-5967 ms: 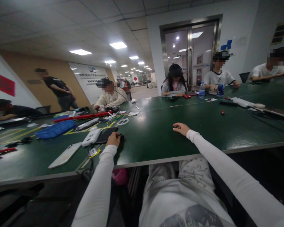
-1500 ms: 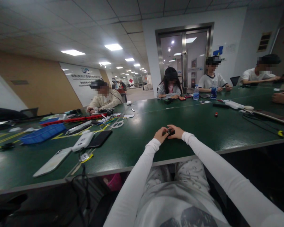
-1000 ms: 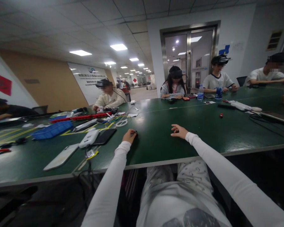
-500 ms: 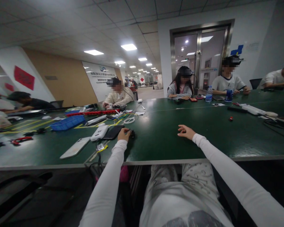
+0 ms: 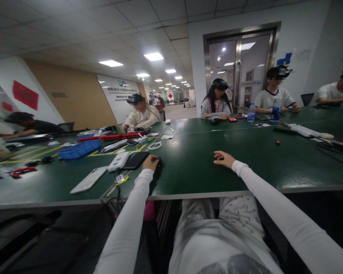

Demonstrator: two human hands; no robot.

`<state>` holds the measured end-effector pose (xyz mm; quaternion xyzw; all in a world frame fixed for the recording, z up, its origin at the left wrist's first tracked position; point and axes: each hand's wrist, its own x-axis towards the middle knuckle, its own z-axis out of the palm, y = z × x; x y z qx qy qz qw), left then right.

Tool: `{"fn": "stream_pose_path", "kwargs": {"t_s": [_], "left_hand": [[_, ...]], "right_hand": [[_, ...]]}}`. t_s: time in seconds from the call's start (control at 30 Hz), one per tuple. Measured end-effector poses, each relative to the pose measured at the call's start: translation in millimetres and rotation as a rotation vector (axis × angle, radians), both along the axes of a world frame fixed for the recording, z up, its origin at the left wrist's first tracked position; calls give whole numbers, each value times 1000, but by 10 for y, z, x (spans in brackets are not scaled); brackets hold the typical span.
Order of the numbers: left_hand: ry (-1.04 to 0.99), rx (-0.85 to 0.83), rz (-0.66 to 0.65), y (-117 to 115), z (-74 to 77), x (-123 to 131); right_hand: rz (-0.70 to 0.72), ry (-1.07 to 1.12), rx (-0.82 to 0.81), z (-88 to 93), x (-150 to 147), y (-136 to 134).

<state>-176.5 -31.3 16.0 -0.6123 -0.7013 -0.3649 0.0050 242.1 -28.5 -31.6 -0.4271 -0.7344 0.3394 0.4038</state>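
Left hand [image 5: 150, 163] near the left-middle of the tabletop [image 5: 191, 171], fingers clamped on a small dark object [image 5: 159, 162]; object on the hand's right side, partly hidden by the fingertips, too small to make out in detail. Right hand [image 5: 225, 159] well apart, to the right; palm down, fingers loosely apart and pointing left. Contact with the surface: cannot tell.

Just left of the left hand, a flat black item [image 5: 135, 161]; beside that, a white device [image 5: 119, 161]. Nearer and further left, a white phone [image 5: 89, 179] lying flat. Beyond these, a blue tray [image 5: 79, 150] and a coiled white cable [image 5: 154, 145]. Far right, a small red item [image 5: 278, 142] by itself. Toward the far edge, two bottles [image 5: 251, 113] upright, co-workers seated behind.
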Motion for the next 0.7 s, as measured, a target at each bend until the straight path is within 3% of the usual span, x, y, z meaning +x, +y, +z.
{"fn": "stream_pose_path", "kwargs": {"t_s": [0.7], "left_hand": [[44,-2,-48,23,4,13]], "right_hand": [[0,2,-6,-10,1,21]]}}
